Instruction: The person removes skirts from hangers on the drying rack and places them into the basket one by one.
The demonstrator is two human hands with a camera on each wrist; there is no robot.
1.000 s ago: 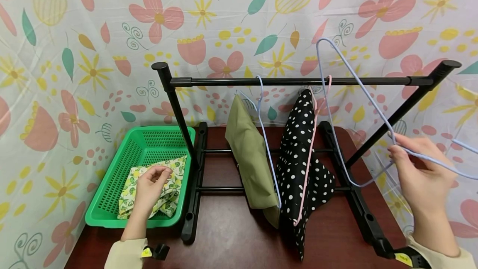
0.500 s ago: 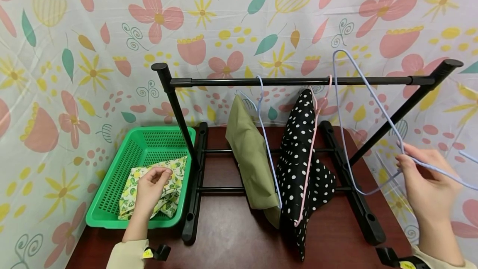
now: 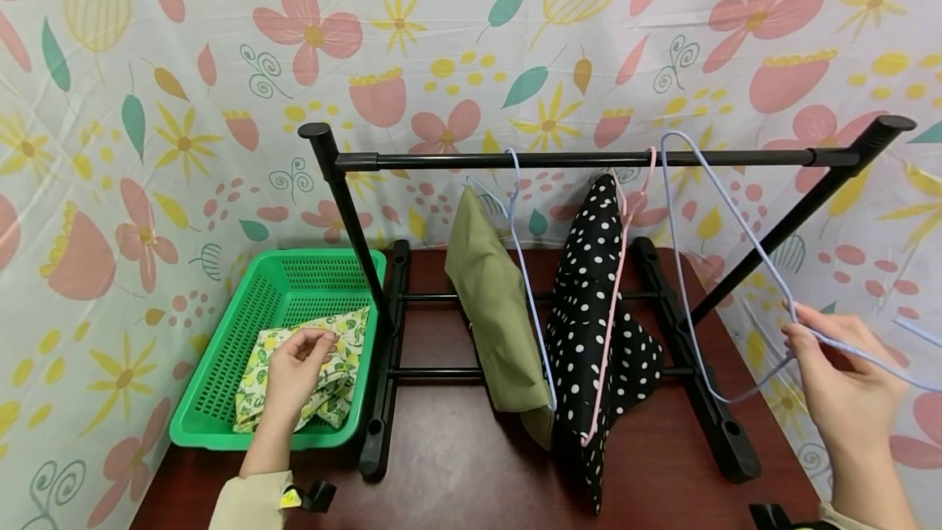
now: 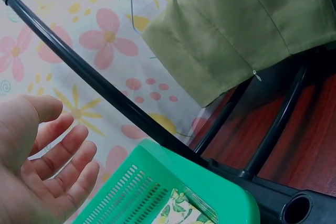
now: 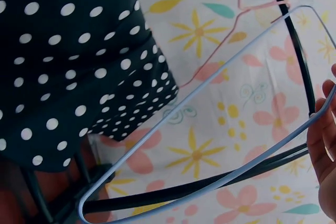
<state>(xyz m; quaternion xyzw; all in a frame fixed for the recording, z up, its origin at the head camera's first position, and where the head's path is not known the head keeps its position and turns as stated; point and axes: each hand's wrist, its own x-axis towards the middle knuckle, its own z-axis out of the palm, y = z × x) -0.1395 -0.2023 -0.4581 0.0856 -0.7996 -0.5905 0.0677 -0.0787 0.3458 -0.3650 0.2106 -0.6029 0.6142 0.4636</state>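
My right hand (image 3: pixel 850 383) pinches a light blue hanger (image 3: pixel 743 227) between thumb and fingers, at the right of the rack. The right wrist view shows the hanger's long loop (image 5: pixel 173 111) beside the polka-dot cloth. My left hand (image 3: pixel 298 366) hovers over the green basket with nothing in it, its fingers loosely curved, as the left wrist view also shows. Below it in the basket lies a folded cloth with a lemon print (image 3: pixel 253 375). From the rack's bar hang an olive-green garment (image 3: pixel 493 309) on a blue hanger and a black polka-dot garment (image 3: pixel 581 309) on a pink hanger.
The black rack (image 3: pixel 441 161) stands on a dark red-brown table (image 3: pixel 441 448). To its left sits the green basket (image 3: pixel 199 407), close to the rack's leg. A flower-print curtain (image 3: pixel 456 23) hangs behind and at both sides.
My right hand has moved down and a little to the right, and the hanger has come down with it. The left hand and the hanging garments have stayed almost still.
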